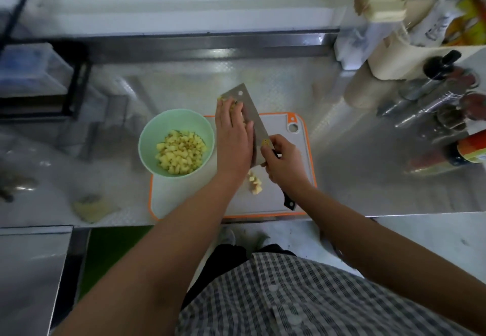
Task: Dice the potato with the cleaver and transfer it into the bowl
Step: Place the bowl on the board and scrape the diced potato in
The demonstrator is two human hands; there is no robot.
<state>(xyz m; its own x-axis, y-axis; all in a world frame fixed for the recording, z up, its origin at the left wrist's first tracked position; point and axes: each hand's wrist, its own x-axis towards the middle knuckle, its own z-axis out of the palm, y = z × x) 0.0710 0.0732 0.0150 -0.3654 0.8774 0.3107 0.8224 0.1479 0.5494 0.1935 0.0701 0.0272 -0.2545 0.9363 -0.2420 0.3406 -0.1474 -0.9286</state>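
A pale green bowl (147,136) holds several yellow potato dice (180,151) and stands on the left end of the white, orange-rimmed cutting board (286,141). My right hand (285,162) grips the cleaver (253,109) near the start of its black handle, with the blade tilted up just right of the bowl. My left hand (232,136) lies flat against the blade with straight fingers, pressing potato dice (232,105) onto it. A few more dice (254,182) lie on the board between my wrists.
The steel counter (355,167) carries bottles and jars (447,104) at the right and a beige container (389,57) behind them. A potato scrap (92,208) lies at the front left. A black rack with a plastic box (34,70) stands far left.
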